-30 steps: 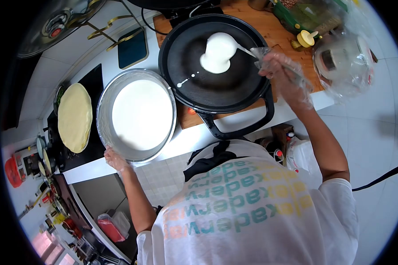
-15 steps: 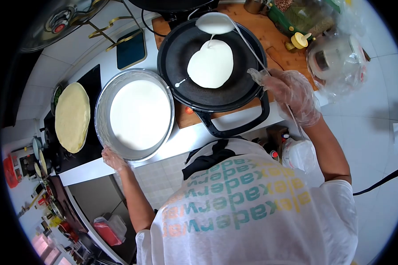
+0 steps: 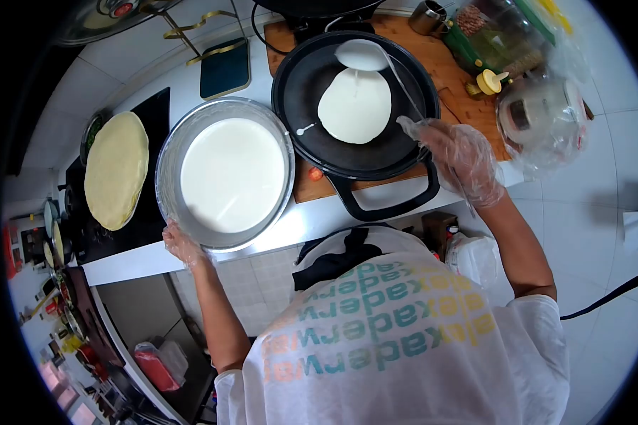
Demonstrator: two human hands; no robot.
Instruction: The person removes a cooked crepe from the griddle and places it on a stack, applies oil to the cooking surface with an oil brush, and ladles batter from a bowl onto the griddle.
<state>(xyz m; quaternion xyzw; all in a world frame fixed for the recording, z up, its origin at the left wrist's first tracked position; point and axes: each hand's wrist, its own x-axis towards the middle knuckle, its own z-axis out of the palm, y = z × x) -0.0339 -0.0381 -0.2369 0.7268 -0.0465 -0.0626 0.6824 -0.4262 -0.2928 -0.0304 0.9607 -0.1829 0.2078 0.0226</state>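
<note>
My right hand (image 3: 469,161), in a clear plastic glove, is closed around the long handle of a metal ladle (image 3: 361,55). The ladle is tipped over a black round griddle pan (image 3: 305,145), and a thin stream of white batter falls from it. Below it, a rounded pool of batter (image 3: 354,113) lies on the pan, with a small stray drip to its left. My left hand (image 3: 184,244), gloved as well, grips the near left rim of a large metal basin (image 3: 164,166). White batter (image 3: 232,173) fills much of that basin.
A large pale pancake (image 3: 117,170) lies at the left over a black cooktop (image 3: 159,117). A wooden board (image 3: 411,46) extends under the pan. At the right stand a plastic-wrapped jar (image 3: 542,117) and a yellow-capped bottle (image 3: 488,83). The pan's handle (image 3: 397,210) juts toward me.
The ladle has come down closer to the batter pool, still pouring. My left hand keeps its hold on the basin. The whole view has shifted slightly.
</note>
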